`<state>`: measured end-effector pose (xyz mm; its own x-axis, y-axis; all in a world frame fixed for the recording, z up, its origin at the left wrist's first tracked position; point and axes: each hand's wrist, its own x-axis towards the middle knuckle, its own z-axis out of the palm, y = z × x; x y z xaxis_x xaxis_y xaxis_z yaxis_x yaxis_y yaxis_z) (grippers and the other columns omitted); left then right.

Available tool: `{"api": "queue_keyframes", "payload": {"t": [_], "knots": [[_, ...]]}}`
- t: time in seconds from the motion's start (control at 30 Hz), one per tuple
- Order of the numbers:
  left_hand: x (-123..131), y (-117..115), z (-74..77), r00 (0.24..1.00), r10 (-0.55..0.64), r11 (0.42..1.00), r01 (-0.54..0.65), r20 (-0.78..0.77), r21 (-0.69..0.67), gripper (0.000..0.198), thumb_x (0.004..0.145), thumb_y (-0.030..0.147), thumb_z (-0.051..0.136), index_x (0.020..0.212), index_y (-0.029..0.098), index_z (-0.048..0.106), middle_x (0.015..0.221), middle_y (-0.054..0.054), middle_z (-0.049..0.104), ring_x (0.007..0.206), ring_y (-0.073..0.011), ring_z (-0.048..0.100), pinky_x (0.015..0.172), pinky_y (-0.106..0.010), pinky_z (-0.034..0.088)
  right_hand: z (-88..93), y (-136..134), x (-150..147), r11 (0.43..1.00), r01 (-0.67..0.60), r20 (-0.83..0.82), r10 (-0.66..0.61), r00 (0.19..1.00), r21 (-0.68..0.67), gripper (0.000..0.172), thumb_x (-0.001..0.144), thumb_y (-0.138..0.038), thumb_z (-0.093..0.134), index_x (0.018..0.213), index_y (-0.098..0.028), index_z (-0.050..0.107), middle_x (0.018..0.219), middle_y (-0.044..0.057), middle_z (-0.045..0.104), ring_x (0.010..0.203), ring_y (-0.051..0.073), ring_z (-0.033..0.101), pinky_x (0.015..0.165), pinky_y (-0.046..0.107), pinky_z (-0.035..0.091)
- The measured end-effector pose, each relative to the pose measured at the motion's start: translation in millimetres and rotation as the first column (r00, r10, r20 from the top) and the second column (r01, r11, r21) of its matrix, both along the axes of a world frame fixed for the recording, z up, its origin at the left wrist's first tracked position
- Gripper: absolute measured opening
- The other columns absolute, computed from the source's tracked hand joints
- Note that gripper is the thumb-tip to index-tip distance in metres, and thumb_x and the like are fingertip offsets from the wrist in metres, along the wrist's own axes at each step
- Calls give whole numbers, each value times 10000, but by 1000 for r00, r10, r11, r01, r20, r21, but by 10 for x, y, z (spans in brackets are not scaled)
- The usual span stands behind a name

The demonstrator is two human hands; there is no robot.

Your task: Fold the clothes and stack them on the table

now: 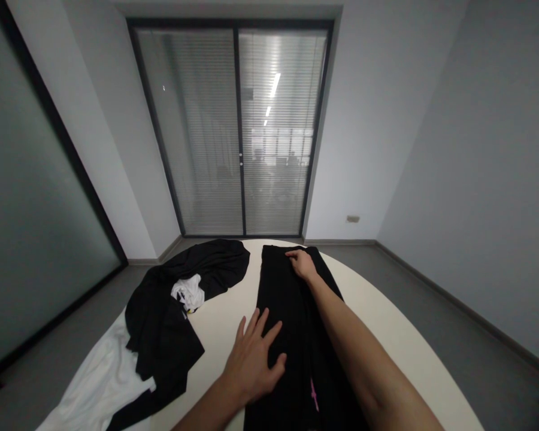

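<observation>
Pressing left hand [251, 359] flat, fingers spread, on black garment [291, 317] near edge; right hand [302, 263] at far end, grip unclear; smooth evenly.

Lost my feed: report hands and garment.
Left hand flat, fingers spread, on black garment. Right hand on its far end, grip unclear. Heap of black and white clothes lies apart, left.

head cam | worn high, faces forward and down | close over round table [224, 305] | sliding door [238, 131] ahead
</observation>
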<state>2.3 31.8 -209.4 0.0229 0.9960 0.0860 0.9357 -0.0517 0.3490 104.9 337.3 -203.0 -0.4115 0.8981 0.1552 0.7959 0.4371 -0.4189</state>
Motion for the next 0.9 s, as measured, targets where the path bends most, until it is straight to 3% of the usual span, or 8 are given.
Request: {"api": "queue_keyframes", "payload": {"t": [0.13, 0.27, 0.4, 0.63, 0.8, 0.9], "knots": [[1, 6, -13, 1000, 15, 1000, -15, -8, 11, 615, 900, 423, 538, 1495, 307, 435, 1623, -101, 255, 1507, -318, 190, 1195, -598, 172, -16, -60, 43, 997, -63, -7, 63, 998, 32, 429, 932, -239, 534, 1347, -172, 617, 1363, 97, 620, 1260, 227, 568, 1070, 300, 413], [3, 13, -41, 999, 31, 999, -31, -20, 22, 613, 891, 398, 547, 1489, 317, 442, 1623, -89, 257, 1510, -300, 186, 1202, -580, 168, 20, -216, 151, 995, -64, -2, 64, 998, 77, 418, 933, -243, 530, 1337, -182, 618, 1370, 101, 605, 1270, 224, 549, 1094, 312, 382], [3, 14, -69, 999, 34, 999, -33, -24, 39, 586, 901, 395, 539, 1476, 313, 461, 1614, -85, 288, 1507, -291, 203, 1209, -567, 161, 129, -437, 314, 997, -15, 27, 13, 1000, 74, 299, 916, -272, 540, 1145, -200, 719, 1233, 126, 666, 1152, 263, 610, 984, 351, 446], [-13, 12, -119, 999, 37, 996, -37, -4, 87, 522, 929, 384, 521, 1443, 293, 504, 1594, -78, 344, 1495, -292, 250, 1202, -563, 191, 256, -1099, 624, 995, -99, 41, 98, 994, 12, 222, 906, -354, 572, 1030, -242, 718, 967, 45, 737, 903, 194, 679, 763, 259, 461], [-87, -42, -135, 999, -19, 984, 11, 46, 180, 416, 957, 307, 480, 1350, 235, 593, 1487, -74, 512, 1420, -258, 402, 1185, -495, 281, 251, -1563, 882, 955, -231, 3, 236, 972, -183, 333, 903, -384, 601, 1186, -223, 669, 790, 27, 731, 821, 193, 695, 739, 265, 465], [-131, -89, -134, 999, 33, 970, -36, 17, 240, 370, 943, 293, 516, 1284, 237, 648, 1398, -85, 583, 1309, -264, 510, 1133, -467, 354, 226, -1769, 990, 897, -328, -82, 319, 944, -295, 462, 921, -490, 575, 1279, -201, 622, 695, 7, 703, 768, 189, 692, 749, 279, 470]]}}
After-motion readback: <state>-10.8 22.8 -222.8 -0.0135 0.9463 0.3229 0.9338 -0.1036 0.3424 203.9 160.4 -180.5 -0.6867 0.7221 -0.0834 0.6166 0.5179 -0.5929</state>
